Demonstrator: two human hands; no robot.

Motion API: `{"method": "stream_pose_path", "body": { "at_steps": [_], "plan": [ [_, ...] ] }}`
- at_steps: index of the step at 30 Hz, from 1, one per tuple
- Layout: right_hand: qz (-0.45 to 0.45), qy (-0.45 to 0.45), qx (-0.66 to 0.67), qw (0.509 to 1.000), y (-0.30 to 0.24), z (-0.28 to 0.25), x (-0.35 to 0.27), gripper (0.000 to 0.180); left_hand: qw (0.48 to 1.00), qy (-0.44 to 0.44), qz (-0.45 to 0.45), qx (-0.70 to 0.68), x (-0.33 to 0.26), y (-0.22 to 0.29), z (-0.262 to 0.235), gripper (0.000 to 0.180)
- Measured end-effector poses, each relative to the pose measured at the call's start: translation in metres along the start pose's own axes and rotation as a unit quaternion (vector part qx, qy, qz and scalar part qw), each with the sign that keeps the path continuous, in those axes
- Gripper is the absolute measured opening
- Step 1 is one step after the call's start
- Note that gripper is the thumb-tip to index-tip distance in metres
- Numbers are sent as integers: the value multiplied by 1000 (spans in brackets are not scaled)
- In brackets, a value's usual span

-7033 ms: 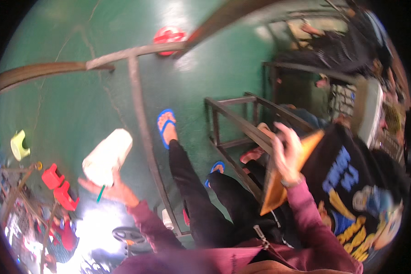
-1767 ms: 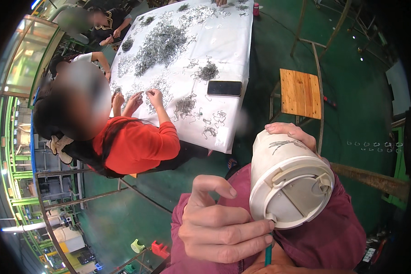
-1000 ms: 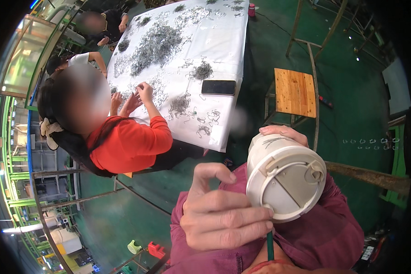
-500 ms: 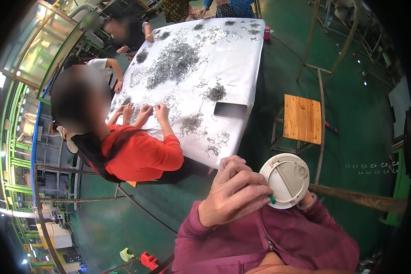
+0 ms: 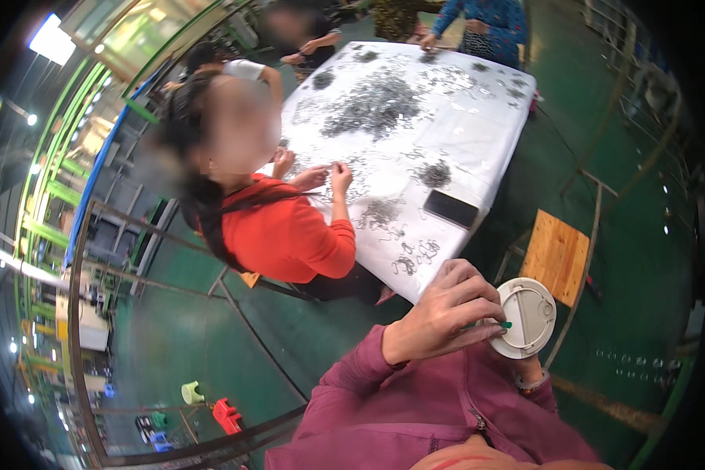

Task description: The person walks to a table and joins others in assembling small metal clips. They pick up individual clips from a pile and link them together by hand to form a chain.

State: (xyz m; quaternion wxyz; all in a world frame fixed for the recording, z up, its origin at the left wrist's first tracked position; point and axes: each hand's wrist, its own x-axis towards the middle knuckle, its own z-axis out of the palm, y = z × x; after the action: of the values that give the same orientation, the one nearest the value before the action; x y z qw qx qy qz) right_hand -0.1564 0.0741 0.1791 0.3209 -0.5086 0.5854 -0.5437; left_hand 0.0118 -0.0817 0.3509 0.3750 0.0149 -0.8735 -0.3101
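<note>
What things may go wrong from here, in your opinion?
The right hand holds the lidded cup in the air; a tilt might spill anything inside. The green straw, pinched in the left hand, might slip. The phone lies near the edge of the white table, so a bump might knock it down.

One cup (image 5: 531,313), one straw (image 5: 507,325) and one phone (image 5: 451,209) show.

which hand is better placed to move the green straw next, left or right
Probably the left: the left hand has the straw between its fingers, at the lid. The right hand is mostly hidden behind the cup, seemingly supporting it.
</note>
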Motion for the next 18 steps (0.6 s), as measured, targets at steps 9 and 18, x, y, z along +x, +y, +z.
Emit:
{"method": "stream_pose_path", "body": {
  "at_steps": [9, 18],
  "plan": [
    [-17, 21, -3, 1000, 21, -7, 14, 85, 981, 8, -160, 108, -37, -19, -19, 52],
    [-31, 28, -21, 999, 56, -16, 28, 81, 814, -310, -446, 207, -145, -39, 12, 35]
  ]
}}
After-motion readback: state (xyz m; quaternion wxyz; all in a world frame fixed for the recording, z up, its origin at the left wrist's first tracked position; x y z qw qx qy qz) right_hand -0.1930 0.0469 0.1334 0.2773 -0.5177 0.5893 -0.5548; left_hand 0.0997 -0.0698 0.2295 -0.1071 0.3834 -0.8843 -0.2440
